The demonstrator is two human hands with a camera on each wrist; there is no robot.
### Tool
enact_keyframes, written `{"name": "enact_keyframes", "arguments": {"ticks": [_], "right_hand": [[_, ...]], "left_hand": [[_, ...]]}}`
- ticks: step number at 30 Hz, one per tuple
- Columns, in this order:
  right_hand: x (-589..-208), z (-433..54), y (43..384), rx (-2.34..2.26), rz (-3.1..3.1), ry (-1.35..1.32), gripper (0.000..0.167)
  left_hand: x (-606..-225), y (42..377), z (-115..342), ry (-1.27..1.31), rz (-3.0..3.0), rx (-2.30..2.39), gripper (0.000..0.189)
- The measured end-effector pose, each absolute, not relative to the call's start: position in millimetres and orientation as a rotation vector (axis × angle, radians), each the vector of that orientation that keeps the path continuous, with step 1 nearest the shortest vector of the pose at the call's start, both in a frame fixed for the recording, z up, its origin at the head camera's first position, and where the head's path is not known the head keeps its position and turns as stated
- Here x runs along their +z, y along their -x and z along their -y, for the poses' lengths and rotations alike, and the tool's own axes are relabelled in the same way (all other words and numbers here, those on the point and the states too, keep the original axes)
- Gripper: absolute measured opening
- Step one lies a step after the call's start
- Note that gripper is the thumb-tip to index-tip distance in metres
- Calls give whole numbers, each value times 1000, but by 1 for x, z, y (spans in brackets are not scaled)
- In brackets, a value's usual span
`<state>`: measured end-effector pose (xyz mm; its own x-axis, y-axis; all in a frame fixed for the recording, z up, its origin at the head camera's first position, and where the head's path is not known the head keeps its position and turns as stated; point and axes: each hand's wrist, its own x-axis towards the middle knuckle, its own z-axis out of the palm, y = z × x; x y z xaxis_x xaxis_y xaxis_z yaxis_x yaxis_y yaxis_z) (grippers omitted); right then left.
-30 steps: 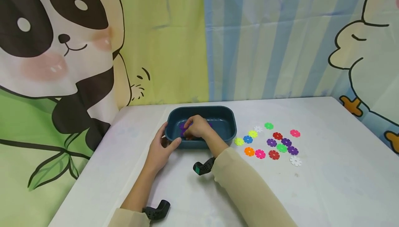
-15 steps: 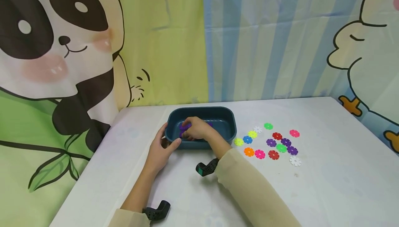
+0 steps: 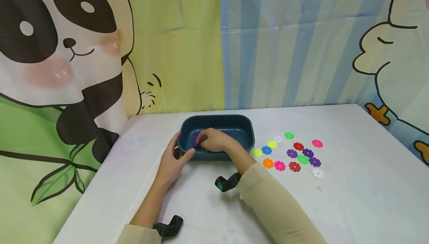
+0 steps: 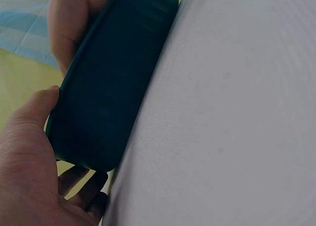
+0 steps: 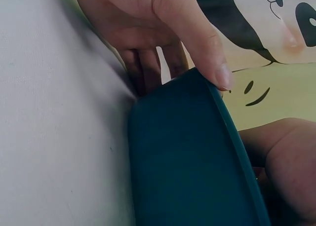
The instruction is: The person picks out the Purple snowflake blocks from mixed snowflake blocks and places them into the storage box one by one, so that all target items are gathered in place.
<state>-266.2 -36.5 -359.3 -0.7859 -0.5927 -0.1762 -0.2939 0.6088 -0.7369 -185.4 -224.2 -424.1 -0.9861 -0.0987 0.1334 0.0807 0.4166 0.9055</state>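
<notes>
My left hand (image 3: 171,165) grips the left end of a dark blue-green plastic bin (image 3: 211,156). In the left wrist view its thumb (image 4: 47,100) presses the bin's rim while the fingers wrap the end wall. Inside the bin, toward its left half, is my right hand (image 3: 216,140) with bent fingers. Purple pieces (image 3: 195,136) lie on the bin floor by those fingertips. A further bit of purple shows behind the right hand. The right fingertips are hidden by the bin wall in the right wrist view, so whether they pinch a piece does not show.
Right of the bin, several notched plastic discs lie flat on the white table (image 3: 355,184): orange (image 3: 268,163), blue (image 3: 266,150), red (image 3: 295,167), purple (image 3: 315,162), white (image 3: 318,173), and also yellow, green and pink. A curtain (image 3: 285,43) printed with cartoon animals hangs behind.
The right hand and wrist have shifted slightly right and toward me within the bin. The left hand, the bin and the loose discs stay where they were.
</notes>
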Motion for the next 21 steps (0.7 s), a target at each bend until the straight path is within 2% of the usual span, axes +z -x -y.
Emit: {"name": "enact_keyframes", "arguments": {"ticks": [21], "right_hand": [[-356,2,256,-1312,-2346,686,32]], "left_hand": [[-426,187,226,-62,2515,-1639,90]]}}
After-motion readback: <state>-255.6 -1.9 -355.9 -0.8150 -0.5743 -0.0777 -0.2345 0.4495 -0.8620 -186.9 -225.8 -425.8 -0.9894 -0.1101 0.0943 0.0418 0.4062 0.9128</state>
